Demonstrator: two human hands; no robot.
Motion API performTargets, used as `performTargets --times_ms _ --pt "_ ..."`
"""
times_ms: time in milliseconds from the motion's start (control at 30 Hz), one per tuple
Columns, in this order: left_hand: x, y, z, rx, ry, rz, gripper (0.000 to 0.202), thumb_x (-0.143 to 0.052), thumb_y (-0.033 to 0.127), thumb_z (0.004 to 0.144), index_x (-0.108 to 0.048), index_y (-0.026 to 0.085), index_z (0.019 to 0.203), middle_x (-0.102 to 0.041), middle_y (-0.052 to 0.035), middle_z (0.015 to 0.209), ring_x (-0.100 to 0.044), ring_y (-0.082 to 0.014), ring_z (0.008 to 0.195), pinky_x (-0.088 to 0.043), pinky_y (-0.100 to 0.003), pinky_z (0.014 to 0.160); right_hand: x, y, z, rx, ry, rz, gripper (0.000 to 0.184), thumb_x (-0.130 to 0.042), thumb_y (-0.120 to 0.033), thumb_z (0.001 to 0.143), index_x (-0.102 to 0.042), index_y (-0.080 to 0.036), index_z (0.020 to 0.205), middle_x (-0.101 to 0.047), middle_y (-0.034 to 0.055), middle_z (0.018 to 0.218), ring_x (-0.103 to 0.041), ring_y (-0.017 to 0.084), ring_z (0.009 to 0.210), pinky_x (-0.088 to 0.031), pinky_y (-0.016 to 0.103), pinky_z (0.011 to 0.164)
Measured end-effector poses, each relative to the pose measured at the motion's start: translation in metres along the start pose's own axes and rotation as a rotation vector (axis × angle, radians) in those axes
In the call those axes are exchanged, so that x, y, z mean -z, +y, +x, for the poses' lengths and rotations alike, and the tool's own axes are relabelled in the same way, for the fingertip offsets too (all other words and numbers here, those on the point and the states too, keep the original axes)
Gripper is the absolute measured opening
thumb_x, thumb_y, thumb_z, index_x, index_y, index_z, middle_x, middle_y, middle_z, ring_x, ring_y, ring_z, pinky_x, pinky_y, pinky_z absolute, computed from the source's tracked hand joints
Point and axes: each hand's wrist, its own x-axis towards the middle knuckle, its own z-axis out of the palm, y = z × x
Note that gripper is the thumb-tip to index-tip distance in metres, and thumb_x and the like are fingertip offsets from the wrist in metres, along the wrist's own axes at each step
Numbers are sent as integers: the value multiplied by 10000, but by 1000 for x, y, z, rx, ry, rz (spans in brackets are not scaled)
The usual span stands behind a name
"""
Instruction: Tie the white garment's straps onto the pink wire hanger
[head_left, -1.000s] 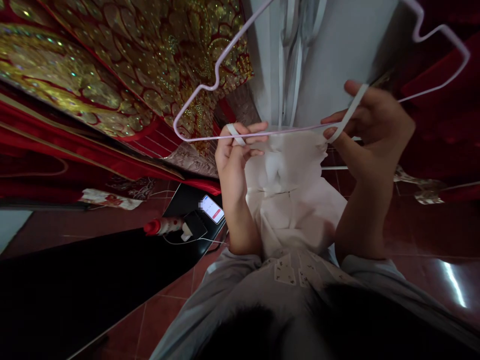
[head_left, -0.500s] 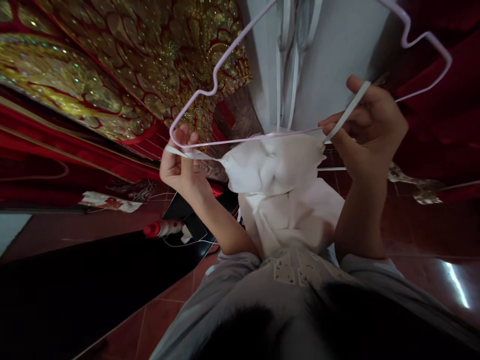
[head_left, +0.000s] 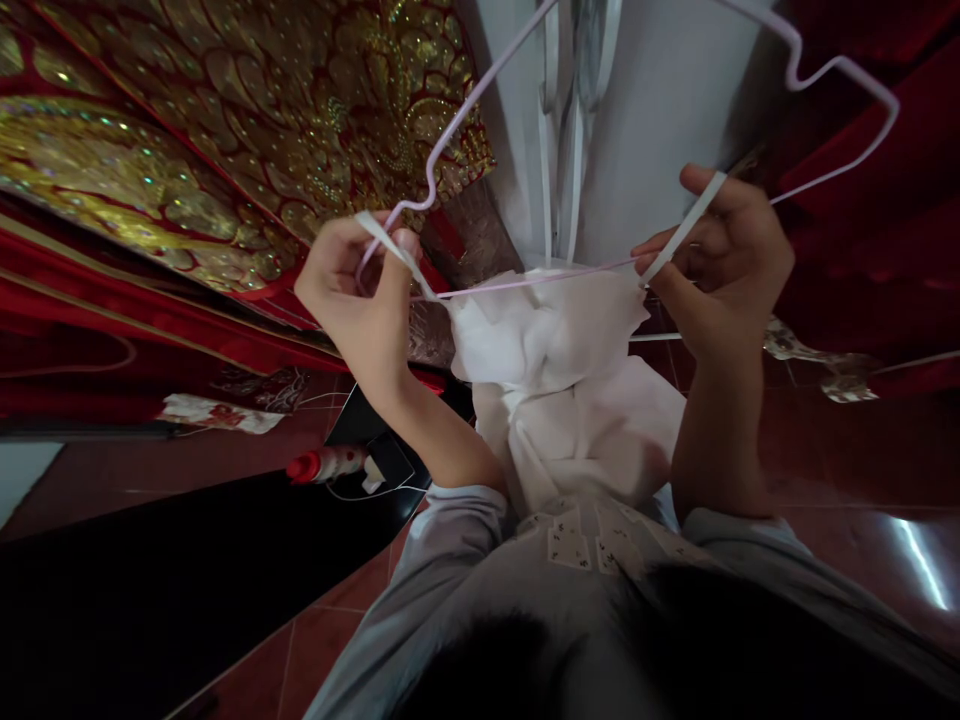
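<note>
Beside red-and-gold clothes (head_left: pixel 300 120), the left hand (head_left: pixel 367 310) and right hand (head_left: pixel 731 275), digits apart, apparently spread white straps (head_left: pixel 684 228) at the hanger (head_left: pixel 430 180); the next move calls for even tension.

We seem to be among clothes for show, in a garment shop or a costume room (we cannot tell which): gold-sequined red clothing (head_left: pixel 352 120) fills the left, dark red fabric (head_left: pixel 892 240) the right, with a pale pink hanger (head_left: pixel 474 95) between. A black tabletop (head_left: pixel 187 570) stands over red floor tiles (head_left: pixel 326 650).
</note>
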Motion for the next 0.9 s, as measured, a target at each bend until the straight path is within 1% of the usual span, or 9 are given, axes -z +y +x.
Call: performTargets --times_ms 100,167,300,400,500,600,767,800,900 --pt "-4 15 9 27 -173 94 94 -882 141 905 -789 151 909 -706 -14 862 -634 -161 814 -516 -288 779 -3 -2 -2 -1 8 10 615 -875 -453 806 -654 -407 1378 -767 -7 914 -720 202 763 -547 325 553" --pt "-7 23 13 28 -255 144 121 -897 141 890 -785 148 938 -688 -10 865 -617 -163 846 -511 -281 819 -6 -2 -4 -1 6 16 606 -879 -481 813 -653 -414 1372 -746 -8 908 -716 195 779 -552 317 563" --pt "-15 29 15 81 -267 140 121 -900 156 885 -791 140 934 -721 -35 948 -623 -177 924 -508 -283 896 -11 0 -5 33 60 32 618 -869 -545 820 -662 -374 1377 -707 -5 868 -699 172 774 -516 278 554" --pt "-16 26 13 67 -286 158 55 -848 183 947 -800 179 973 -726 -29 987 -642 -195 941 -518 -326 915 -11 3 -4 41 60 21 610 -864 -527 822 -661 -386 1380 -708 -2 869 -695 177 761 -497 279 538" --pt "-16 18 11 122 -247 120 62 -816 148 972 -778 197 978 -702 -6 961 -649 -199 975 -519 -330 920 -8 4 -3 47 69 7 616 -866 -489 822 -645 -411 1392 -704 -1 879 -686 178 755 -505 294 539" --pt "-18 12 9 216 -158 -10 118 -828 76 946 -743 156 962 -696 -7 943 -644 -199 1090 -501 -284 938 -7 3 -3 55 75 -1 628 -854 -474 830 -626 -434 1414 -695 -12 877 -674 170 731 -495 291 519" --pt "-22 14 7 323 -58 -130 190 -843 54 926 -693 167 956 -694 -8 938 -638 -227 1189 -513 -266 946 -9 2 -2 104 89 29 658 -875 -459 810 -635 -454 1423 -705 -11 910 -700 160 750 -475 263 493" --pt "-22 14 7 317 -58 -135 188 -839 57 930 -694 172 959 -694 -6 945 -635 -225 1183 -515 -261 938 -10 1 -3 108 96 32 669 -880 -460 805 -631 -456 1425 -702 -14 912 -699 158 752 -472 260 491" --pt "-17 7 5 187 -55 -94 157 -801 48 961 -729 175 1021 -694 5 978 -628 -175 1087 -496 -235 917 -11 -1 -5 80 71 42 678 -869 -470 820 -604 -448 1443 -695 -10 923 -701 163 767 -478 264 491"
